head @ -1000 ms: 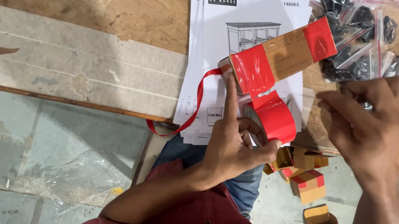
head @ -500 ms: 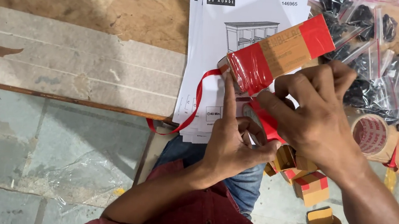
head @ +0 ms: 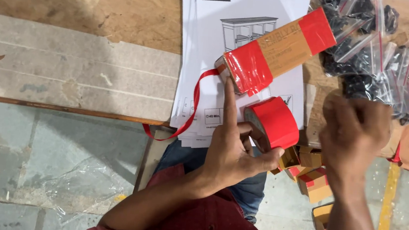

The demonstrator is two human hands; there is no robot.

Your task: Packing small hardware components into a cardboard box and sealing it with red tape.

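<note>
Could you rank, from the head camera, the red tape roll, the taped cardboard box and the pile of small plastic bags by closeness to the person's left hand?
1. Red tape roll: held in the left hand.
2. Taped cardboard box: just beyond the raised index fingertip.
3. Pile of small plastic bags: far right, top.

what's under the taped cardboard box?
The cardboard box lies on a stack of white instruction sheets on the wooden table. The box hides the sheet area directly beneath it.
</note>
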